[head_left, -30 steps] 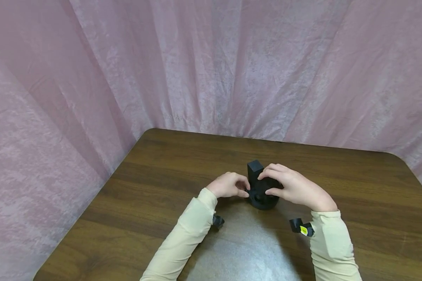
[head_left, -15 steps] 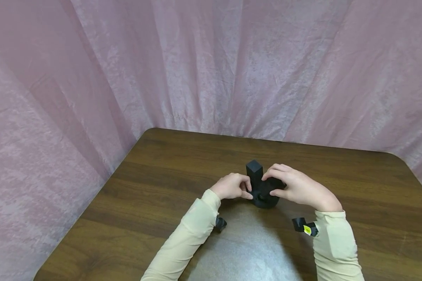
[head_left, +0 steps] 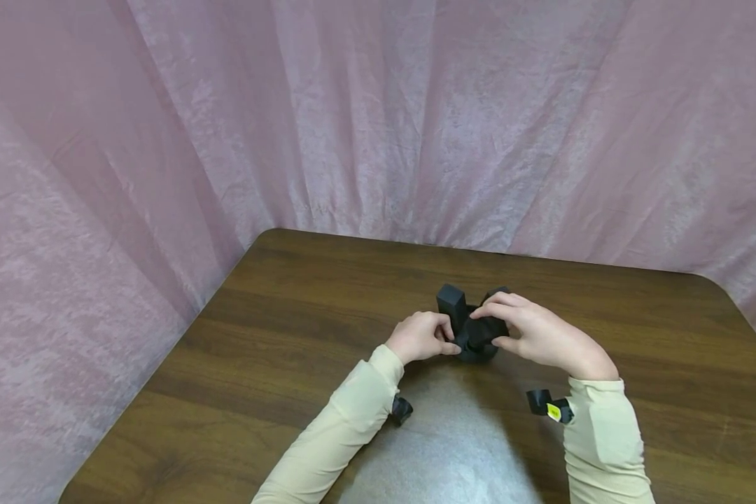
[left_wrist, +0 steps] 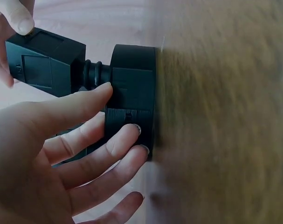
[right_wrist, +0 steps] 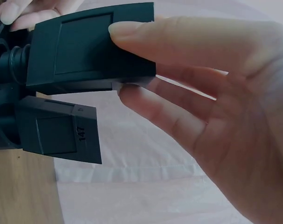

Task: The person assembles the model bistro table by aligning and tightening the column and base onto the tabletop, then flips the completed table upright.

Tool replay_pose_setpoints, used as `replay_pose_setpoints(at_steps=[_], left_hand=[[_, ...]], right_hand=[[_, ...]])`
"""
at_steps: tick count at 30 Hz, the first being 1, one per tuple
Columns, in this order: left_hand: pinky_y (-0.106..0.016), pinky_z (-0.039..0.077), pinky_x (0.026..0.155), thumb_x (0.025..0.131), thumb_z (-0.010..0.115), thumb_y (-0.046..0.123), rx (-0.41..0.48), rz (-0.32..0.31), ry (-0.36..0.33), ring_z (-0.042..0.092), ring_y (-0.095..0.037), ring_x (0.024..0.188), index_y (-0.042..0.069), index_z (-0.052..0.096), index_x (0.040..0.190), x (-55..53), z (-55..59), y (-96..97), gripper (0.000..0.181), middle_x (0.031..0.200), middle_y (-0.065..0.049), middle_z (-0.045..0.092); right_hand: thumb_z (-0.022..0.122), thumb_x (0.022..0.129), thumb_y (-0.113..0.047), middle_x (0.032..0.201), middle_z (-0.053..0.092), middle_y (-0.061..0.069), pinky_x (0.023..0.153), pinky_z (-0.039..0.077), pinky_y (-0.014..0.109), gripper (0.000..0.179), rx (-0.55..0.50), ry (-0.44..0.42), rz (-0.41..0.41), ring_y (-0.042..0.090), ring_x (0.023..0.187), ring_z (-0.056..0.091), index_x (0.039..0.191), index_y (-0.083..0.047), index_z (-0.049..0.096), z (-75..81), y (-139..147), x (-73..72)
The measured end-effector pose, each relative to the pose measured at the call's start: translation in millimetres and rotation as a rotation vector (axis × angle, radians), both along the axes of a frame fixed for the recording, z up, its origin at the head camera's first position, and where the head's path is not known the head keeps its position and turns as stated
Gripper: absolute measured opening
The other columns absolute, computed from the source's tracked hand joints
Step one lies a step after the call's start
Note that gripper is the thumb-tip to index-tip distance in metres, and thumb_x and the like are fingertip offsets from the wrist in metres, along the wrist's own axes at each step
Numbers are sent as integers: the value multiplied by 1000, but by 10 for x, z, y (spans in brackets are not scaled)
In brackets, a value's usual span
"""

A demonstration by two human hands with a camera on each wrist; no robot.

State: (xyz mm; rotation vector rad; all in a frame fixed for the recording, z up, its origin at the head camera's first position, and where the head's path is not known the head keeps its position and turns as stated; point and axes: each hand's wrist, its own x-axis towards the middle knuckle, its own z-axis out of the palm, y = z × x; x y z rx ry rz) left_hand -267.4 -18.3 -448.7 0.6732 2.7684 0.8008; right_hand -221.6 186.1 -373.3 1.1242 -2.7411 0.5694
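Note:
A round black base [head_left: 477, 355] stands on the table. In the left wrist view my left hand [left_wrist: 62, 149] holds the side of the base [left_wrist: 132, 81], thumb and fingertips against its wall. My right hand [head_left: 538, 334] pinches a tapered black block [right_wrist: 85, 46] between thumb and fingers. Its ringed stem [left_wrist: 92, 73] meets the base in the left wrist view. A second black block [head_left: 451, 302] rises from the base beside my left hand. Another block [head_left: 499, 290] shows behind my right fingers. The right wrist view shows a block [right_wrist: 62, 133] marked 147 in the base.
A brown wood-grain table [head_left: 290, 315] lies under the hands, its far edge along a pink curtain [head_left: 378, 126]. Small black wrist cameras stick out from the left sleeve [head_left: 346, 413] and the right sleeve [head_left: 605, 434].
The base has shifted slightly away from me, and its standing block slightly left. Another block has come into view behind the right hand. Both hands have moved slightly right.

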Motion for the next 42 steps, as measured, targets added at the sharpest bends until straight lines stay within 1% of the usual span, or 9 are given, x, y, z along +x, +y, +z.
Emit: replay_pose_setpoints(at_steps=[6,12,16,20,25,30,34,37,42], left_hand=[[-19,41,56,74,72,35,47,-30,-51,54,-4,62,21,61,78,-25,-22,-12,18,70,8,61],[-17,43,59,78,68,28,78,-144,-131,54,-5,65,18,63,87,-74,27,-85,14,75,5,62],[-17,44,67,79,68,29,51,-220,-96,57,-7,75,20,64,95,-129,43,-154,19,84,4,63],[-19,44,78,79,67,31,17,-252,-43,57,-12,93,23,65,102,-172,31,-214,24,99,1,58],[-24,43,82,79,67,33,12,-257,-41,54,-15,102,26,65,102,-176,32,-241,25,104,-1,53],[-24,43,82,79,67,32,17,-263,-26,54,-15,101,25,65,100,-188,17,-235,22,105,0,54],[-23,43,83,80,66,32,26,-263,-10,54,-13,99,25,65,97,-196,-2,-223,18,104,1,55],[-23,43,83,81,65,31,33,-255,-10,54,-13,98,25,65,95,-188,-6,-212,15,104,1,56],[-21,43,78,82,64,29,44,-244,-9,56,-12,93,23,65,92,-154,-23,-184,11,101,1,56]], right_hand=[[73,71,-5,103,56,-2,64,45,18,41,35,-45,7,8,77,53,108,-16,61,9,-7,5],[69,76,-6,105,55,1,71,51,22,32,53,-152,45,15,88,60,105,-14,61,0,-25,-5],[67,76,-3,108,54,5,70,51,23,35,37,-208,45,16,87,61,109,-10,60,9,-3,1],[67,75,-2,110,53,7,67,50,20,40,39,-242,39,10,77,61,114,-8,58,25,8,10],[68,76,-7,107,53,3,61,45,19,43,50,-215,29,0,64,48,117,-12,57,20,-28,5],[69,77,-16,102,51,1,59,42,19,41,56,-192,6,0,61,42,116,-14,59,-15,-38,-14],[71,75,-25,105,52,-2,70,46,24,37,33,-121,-24,7,80,51,109,-16,61,-74,-65,-51],[70,75,-34,106,52,-8,78,46,29,35,21,-73,-53,9,96,52,105,-21,60,-130,-102,-89],[63,78,-45,101,53,-13,73,45,28,37,12,-15,-76,6,89,50,111,-28,57,-244,-129,-150]])
